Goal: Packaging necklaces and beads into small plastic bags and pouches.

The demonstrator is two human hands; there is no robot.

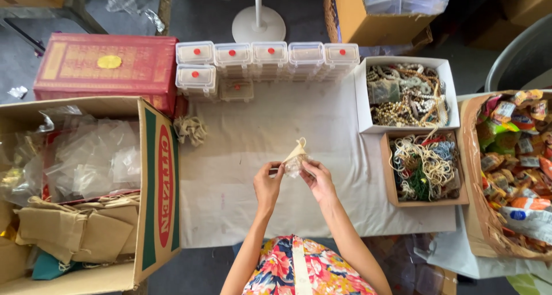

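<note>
— Holding anything, those two hands?

— Yes. The left hand (pixel 268 183) and the right hand (pixel 317 179) are both closed on one small pouch (pixel 296 158), a beige cloth piece with a clear plastic bit under it. The fingers pinch it from either side, and a short string loop sticks up from its top.

— Where is the pouch?

— Just above the white cloth (pixel 241 174), near the cloth's middle, lifted a little off it. I'll place everything else from that cloth.

— Go on.

— Along the cloth's far edge runs a row of clear lidded boxes (pixel 268 56) with red dots on top, with two more tucked in front at the left end. At the cloth's far right corner sits a white box (pixel 361 94) full of beaded strings, and just nearer than that, a brown box (pixel 386 174) of coloured cords. Beyond the cloth's right edge is a large carton (pixel 468 174) of bright wrapped packets.

— And left of the cloth?

— A big open cardboard box (pixel 158 186) touches its left edge, holding clear plastic bags and folded brown cloth bags. Past that box, by the cloth's far left corner, lies a red and gold case (pixel 106 71), with a small tangle of twine (pixel 191 128) lying on the cloth close by.

— Anything beyond the cloth's far edge?

— A white round stand base (pixel 259 24) on the floor.
</note>
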